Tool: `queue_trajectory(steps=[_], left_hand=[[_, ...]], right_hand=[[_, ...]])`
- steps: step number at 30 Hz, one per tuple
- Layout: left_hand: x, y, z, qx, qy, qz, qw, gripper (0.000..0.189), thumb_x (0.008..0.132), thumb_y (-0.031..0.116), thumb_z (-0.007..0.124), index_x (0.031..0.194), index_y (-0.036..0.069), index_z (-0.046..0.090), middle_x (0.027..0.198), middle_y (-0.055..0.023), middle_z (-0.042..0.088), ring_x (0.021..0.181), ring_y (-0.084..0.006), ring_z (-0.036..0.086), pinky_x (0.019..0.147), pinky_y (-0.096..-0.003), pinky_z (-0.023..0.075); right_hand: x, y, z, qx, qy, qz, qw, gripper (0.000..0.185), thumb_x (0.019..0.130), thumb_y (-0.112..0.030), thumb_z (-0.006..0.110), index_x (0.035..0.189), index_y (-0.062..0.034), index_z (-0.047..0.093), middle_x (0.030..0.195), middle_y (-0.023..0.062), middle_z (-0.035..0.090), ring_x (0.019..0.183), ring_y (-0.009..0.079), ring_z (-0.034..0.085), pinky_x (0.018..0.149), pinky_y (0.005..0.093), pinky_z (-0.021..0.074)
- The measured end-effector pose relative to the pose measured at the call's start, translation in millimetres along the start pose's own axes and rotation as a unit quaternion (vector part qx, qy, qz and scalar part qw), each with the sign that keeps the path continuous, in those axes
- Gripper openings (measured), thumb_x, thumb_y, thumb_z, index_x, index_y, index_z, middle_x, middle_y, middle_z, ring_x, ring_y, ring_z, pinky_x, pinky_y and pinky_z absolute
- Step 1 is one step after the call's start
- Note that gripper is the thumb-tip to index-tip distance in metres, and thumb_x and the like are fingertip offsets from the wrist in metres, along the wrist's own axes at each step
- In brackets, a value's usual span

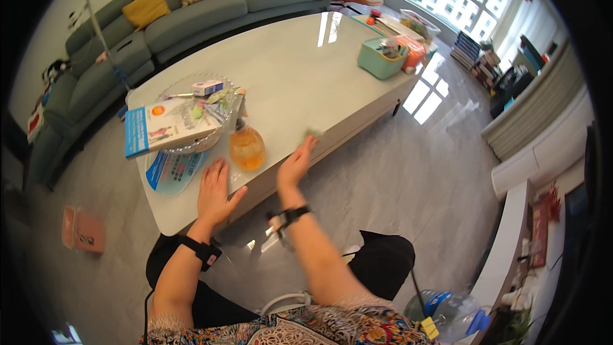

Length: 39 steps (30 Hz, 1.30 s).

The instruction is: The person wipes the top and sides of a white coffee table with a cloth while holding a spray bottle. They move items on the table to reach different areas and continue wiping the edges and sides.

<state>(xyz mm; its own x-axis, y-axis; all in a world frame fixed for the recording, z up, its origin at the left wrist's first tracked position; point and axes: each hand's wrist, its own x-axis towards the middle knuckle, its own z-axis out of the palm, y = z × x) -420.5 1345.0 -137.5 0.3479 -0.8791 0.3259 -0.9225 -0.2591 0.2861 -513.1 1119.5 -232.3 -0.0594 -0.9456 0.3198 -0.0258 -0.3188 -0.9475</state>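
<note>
My left hand (215, 195) rests palm down on the near end of the white glossy coffee table (287, 76), thumb spread away from the fingers. Just beyond it stands a round bottle of amber liquid (247, 147). A blue and white fan-shaped card (175, 171) lies to its left. My right hand (295, 165) reaches over the table's near long edge. At its fingertips is a small, blurred grey-green thing (313, 133); whether the fingers grip it is unclear. A clear scalloped dish (207, 143) holds a book (167, 124), a small box (207, 88) and wrapped items.
A mint-green basket (380, 63) and a coral container (414, 52) stand at the table's far end. Beyond the table runs a grey-green sofa (191, 14). A pink box (89, 233) sits on the floor at left; a large water bottle (448, 314) is at lower right.
</note>
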Motion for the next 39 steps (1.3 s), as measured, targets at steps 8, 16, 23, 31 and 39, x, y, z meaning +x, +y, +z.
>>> queue_trajectory(steps=[8, 16, 23, 31, 39], left_hand=[[2.8, -22.6, -0.4, -0.097, -0.051, 0.020, 0.994, 0.067, 0.107, 0.049, 0.023, 0.149, 0.000, 0.041, 0.158, -0.0226, 0.033, 0.148, -0.0379, 0.027, 0.123, -0.0498, 0.0145], [-0.5, -20.4, -0.9, -0.061, -0.057, 0.029, 0.996, 0.069, 0.106, 0.053, 0.021, 0.153, 0.004, 0.039, 0.159, -0.0211, 0.032, 0.148, -0.0381, 0.028, 0.123, -0.0493, 0.0144], [0.5, -18.9, -7.2, -0.097, -0.078, 0.032, 0.992, 0.073, 0.105, 0.054, 0.017, 0.154, 0.003, 0.038, 0.162, -0.0206, 0.029, 0.149, -0.0374, 0.026, 0.122, -0.0480, 0.0139], [-4.4, -13.1, -12.1, -0.069, -0.118, -0.022, 0.990, 0.083, 0.102, 0.064, 0.021, 0.154, 0.001, 0.035, 0.162, -0.0238, 0.026, 0.150, -0.0398, 0.023, 0.122, -0.0490, 0.0144], [-3.2, -13.5, -15.6, -0.085, -0.131, -0.034, 0.987, 0.084, 0.102, 0.065, 0.021, 0.156, 0.002, 0.033, 0.162, -0.0233, 0.024, 0.151, -0.0398, 0.020, 0.122, -0.0494, 0.0122]], right_hand=[[-200.0, -71.6, 28.5, 0.118, -0.039, -0.110, 0.986, 0.059, 0.105, -0.016, 0.043, 0.158, 0.0009, 0.022, 0.166, 0.0221, 0.019, 0.153, 0.0350, 0.019, 0.123, 0.0418, 0.0158], [-136.6, -25.3, 30.7, 0.108, 0.032, 0.019, 0.993, 0.054, 0.102, -0.006, 0.044, 0.154, 0.0031, 0.031, 0.163, 0.0243, 0.023, 0.151, 0.0374, 0.024, 0.123, 0.0432, 0.0214], [-216.4, -38.7, 49.9, 0.161, -0.045, 0.053, 0.984, 0.060, 0.097, -0.003, 0.044, 0.155, 0.0013, 0.029, 0.164, 0.0260, 0.020, 0.151, 0.0481, 0.016, 0.122, 0.0528, 0.0184], [111.0, 73.9, -24.1, 0.066, 0.141, -0.028, 0.987, 0.061, 0.095, 0.012, 0.036, 0.155, -0.0003, 0.031, 0.163, 0.0180, 0.026, 0.151, 0.0318, 0.025, 0.125, 0.0404, 0.0206], [61.6, 22.6, -4.3, 0.146, 0.134, -0.093, 0.976, 0.067, 0.090, 0.016, 0.030, 0.156, 0.0006, 0.030, 0.164, 0.0165, 0.026, 0.153, 0.0320, 0.023, 0.124, 0.0406, 0.0204]])
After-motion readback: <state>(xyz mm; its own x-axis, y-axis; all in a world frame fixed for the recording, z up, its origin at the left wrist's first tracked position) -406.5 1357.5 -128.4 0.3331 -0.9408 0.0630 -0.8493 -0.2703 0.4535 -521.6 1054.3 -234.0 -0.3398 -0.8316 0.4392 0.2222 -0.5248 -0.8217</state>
